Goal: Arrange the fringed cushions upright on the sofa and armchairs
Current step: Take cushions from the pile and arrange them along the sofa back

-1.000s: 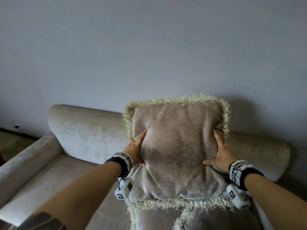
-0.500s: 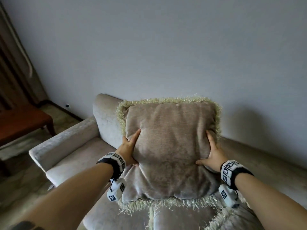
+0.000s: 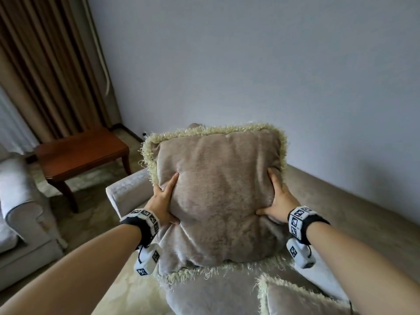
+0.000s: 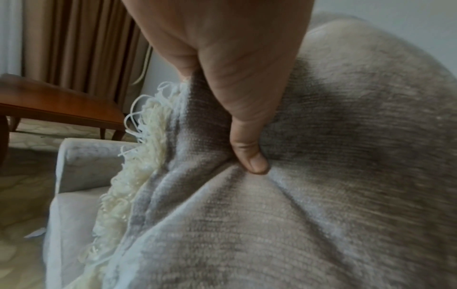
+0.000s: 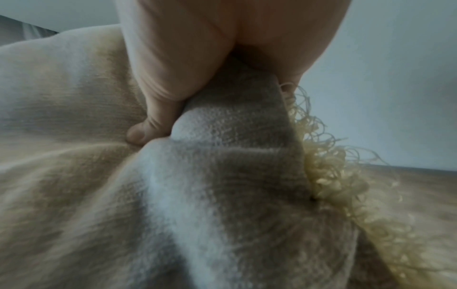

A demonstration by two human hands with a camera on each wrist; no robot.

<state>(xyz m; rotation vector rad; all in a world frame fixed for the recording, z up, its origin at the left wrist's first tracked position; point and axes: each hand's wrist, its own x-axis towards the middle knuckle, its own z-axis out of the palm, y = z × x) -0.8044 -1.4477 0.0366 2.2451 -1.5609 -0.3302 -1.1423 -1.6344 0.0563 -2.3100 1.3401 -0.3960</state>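
Note:
I hold a taupe velvet cushion [image 3: 218, 192] with a pale green fringe upright in the air, over the sofa's left end. My left hand [image 3: 164, 201] grips its left edge, thumb [image 4: 249, 156] dug into the front face [image 4: 346, 176]. My right hand [image 3: 278, 201] grips the right edge the same way, thumb [image 5: 148, 129] pressed into the fabric [image 5: 222, 176] beside the fringe [image 5: 329, 176]. A second fringed cushion [image 3: 302, 298] lies flat below at the lower right. The beige sofa armrest [image 3: 127, 192] shows left of the held cushion.
A wooden side table [image 3: 79, 153] stands at the left, in front of brown curtains [image 3: 52, 64]. A grey armchair [image 3: 20, 214] sits at the far left edge. The sofa backrest [image 3: 341, 205] runs along the plain wall [image 3: 250, 64] to the right.
The cushion has been carried left along the sofa, from its middle to its left armrest. The side table, curtains and armchair have come into view. Both hands keep the same grip.

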